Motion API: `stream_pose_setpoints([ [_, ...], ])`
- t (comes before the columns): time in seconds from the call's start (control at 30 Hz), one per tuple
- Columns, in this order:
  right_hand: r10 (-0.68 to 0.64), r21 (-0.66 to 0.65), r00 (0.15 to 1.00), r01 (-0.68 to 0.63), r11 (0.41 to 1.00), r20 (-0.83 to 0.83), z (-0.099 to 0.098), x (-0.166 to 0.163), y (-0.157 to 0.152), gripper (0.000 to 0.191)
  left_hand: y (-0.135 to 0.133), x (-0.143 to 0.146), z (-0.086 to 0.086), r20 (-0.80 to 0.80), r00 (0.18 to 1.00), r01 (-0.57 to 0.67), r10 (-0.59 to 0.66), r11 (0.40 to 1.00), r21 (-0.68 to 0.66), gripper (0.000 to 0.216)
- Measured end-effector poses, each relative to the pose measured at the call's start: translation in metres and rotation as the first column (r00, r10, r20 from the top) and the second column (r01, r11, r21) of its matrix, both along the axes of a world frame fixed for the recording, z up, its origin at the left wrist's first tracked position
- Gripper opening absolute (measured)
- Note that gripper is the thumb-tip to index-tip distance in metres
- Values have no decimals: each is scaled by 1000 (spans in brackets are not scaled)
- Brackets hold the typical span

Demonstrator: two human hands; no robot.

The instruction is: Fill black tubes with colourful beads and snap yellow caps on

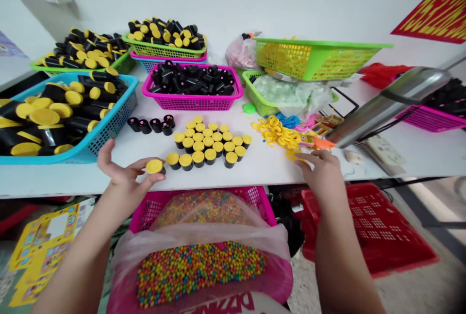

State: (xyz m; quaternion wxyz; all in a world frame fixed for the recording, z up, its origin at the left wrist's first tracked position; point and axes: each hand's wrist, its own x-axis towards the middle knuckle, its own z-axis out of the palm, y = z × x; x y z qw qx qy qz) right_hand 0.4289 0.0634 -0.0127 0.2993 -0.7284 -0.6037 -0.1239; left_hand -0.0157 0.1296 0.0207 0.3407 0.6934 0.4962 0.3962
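My left hand (125,180) grips a small black tub with a yellow lid (154,166) between thumb and fingers, just above the table's front edge. To its right stand several matching lidded tubs (208,142) in a loose cluster, upright on the white table. My right hand (322,171) pinches a flat yellow plastic piece (291,154) at the near edge of a pile of yellow plastic pieces (278,132). Its thumb and fingertips partly cover that piece. Behind the lidded tubs, several black tubs without yellow lids (155,125) stand in a small group.
A blue basket (120,105) of lidded tubs stands left, a pink basket (192,104) of black ones behind. A metal tube (386,105) slants over the right side. Below the table edge lies an open bag of colourful beads (200,270); a red crate (378,226) is right.
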Motion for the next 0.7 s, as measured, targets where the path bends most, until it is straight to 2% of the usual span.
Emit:
stream_pose_setpoints([
  [0.1,24,9,992,-26,1000,122,-29,25,12,26,7,7,-23,-55,996,-75,73,997,-37,94],
  [0.2,66,95,987,-81,992,148,-38,27,22,24,13,9,-29,-80,994,-77,72,995,-60,102],
  [0.3,187,169,979,-198,965,81,-29,18,21,16,18,0,-12,-173,984,17,-29,997,-69,98],
  [0.4,248,213,967,-232,949,-52,-9,0,6,10,30,-9,17,-266,962,48,-59,998,-46,67],
  [0.47,220,197,962,-187,962,-160,6,-16,-7,14,47,-7,31,-343,939,-8,18,999,32,54],
  [0.53,184,168,944,-141,976,-274,17,-33,-16,15,69,3,35,-459,874,-96,160,983,159,44],
  [0.6,180,190,919,-119,975,-352,24,-47,-20,13,90,18,30,-537,772,-217,341,935,281,37],
  [0.7,304,272,862,-204,941,-405,28,-61,-19,14,112,38,17,-607,665,-290,436,899,328,42],
])
